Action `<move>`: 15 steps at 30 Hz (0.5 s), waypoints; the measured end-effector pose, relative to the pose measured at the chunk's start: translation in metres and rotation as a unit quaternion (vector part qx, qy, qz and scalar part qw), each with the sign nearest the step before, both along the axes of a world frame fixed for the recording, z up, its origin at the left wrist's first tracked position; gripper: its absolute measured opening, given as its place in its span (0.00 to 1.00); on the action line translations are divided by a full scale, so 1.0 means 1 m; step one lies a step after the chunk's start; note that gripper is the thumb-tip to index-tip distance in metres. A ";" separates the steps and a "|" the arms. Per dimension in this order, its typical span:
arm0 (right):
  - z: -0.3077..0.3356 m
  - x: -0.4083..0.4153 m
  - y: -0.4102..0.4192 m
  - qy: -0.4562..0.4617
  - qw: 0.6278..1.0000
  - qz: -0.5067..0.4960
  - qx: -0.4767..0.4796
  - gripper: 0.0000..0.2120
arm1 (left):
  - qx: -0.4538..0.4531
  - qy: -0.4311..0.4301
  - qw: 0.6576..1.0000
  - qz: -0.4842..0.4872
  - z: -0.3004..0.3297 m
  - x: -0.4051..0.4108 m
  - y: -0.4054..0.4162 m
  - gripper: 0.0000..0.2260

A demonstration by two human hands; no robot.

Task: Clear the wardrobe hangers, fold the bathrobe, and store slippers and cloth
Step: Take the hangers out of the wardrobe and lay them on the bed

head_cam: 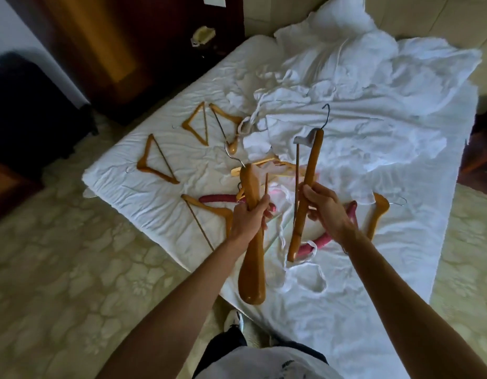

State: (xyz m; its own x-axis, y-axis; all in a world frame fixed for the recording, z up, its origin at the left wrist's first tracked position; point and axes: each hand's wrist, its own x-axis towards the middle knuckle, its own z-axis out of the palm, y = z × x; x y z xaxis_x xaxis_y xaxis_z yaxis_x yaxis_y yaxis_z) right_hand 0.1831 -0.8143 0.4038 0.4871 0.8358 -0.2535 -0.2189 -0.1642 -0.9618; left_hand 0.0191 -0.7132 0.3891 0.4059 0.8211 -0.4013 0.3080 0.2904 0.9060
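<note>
Left hand (pixel 249 214) grips one wooden hanger (pixel 252 242); right hand (pixel 325 209) grips another hanger (pixel 309 184), both above the bed's (pixel 155 149) near edge. White bathrobe (pixel 346 110) lies beyond them.

A glossy, varnished wooden hanger (pixel 252 242) with a thin metal hook was gripped by the left hand (pixel 249 214); a second polished wooden hanger (pixel 308 187) with a dark metal hook was held by the right hand (pixel 325 207). Wrinkled matt white cloth was seen on the bed sheet (pixel 160 149), soft white fabric in the bathrobe (pixel 346 105), and pink padded covering on another hanger (pixel 217 198)
</note>
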 end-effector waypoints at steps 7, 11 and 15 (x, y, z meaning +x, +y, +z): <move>0.014 -0.111 0.097 -0.018 0.983 0.183 -0.002 0.11 | 0.018 -0.083 0.994 0.064 0.042 -0.139 0.048 0.11; 0.030 -0.210 0.158 -0.032 0.961 0.274 0.004 0.08 | 0.055 -0.039 0.986 0.151 0.054 -0.240 0.073 0.10; 0.041 -0.323 0.216 -0.056 0.938 0.338 0.042 0.10 | 0.062 -0.058 0.964 0.253 0.057 -0.347 0.097 0.10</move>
